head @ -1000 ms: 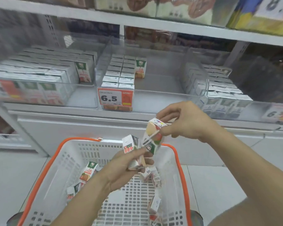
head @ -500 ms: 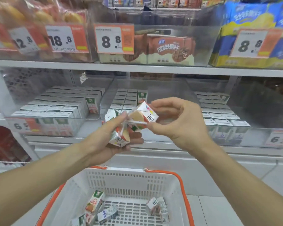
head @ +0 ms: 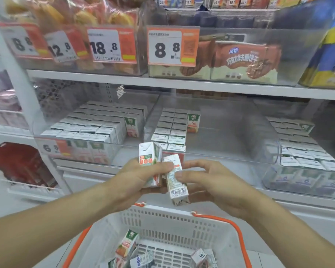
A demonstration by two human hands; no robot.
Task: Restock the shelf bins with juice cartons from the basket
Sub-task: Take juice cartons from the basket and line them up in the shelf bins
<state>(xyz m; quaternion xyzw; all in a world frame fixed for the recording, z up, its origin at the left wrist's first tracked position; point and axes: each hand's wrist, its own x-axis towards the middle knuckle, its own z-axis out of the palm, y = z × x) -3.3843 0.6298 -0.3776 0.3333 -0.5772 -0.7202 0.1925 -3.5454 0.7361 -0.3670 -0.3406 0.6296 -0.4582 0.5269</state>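
Note:
My left hand (head: 135, 180) grips an upright white juice carton (head: 149, 157) in front of the shelf. My right hand (head: 207, 180) pinches a second carton (head: 176, 178) beside it, barcode side facing me; the two cartons touch. Below them stands the white basket (head: 162, 217) with orange handles, holding several loose cartons (head: 127, 244). Behind the hands, the middle clear shelf bin (head: 220, 147) holds two rows of cartons on its left side and is bare on the right. The left bin (head: 97, 130) is nearly full.
A right-hand clear bin (head: 306, 151) holds more cartons. The upper shelf (head: 182, 84) carries snack packs behind price tags reading 8.8, 12.8 and 18.8. A white upright post (head: 19, 89) stands at the left, with red packs lower left.
Both hands rose from the basket to shelf height with the cartons. The cartons turned from tilted to nearly upright, side by side. The view tipped up toward the shelves.

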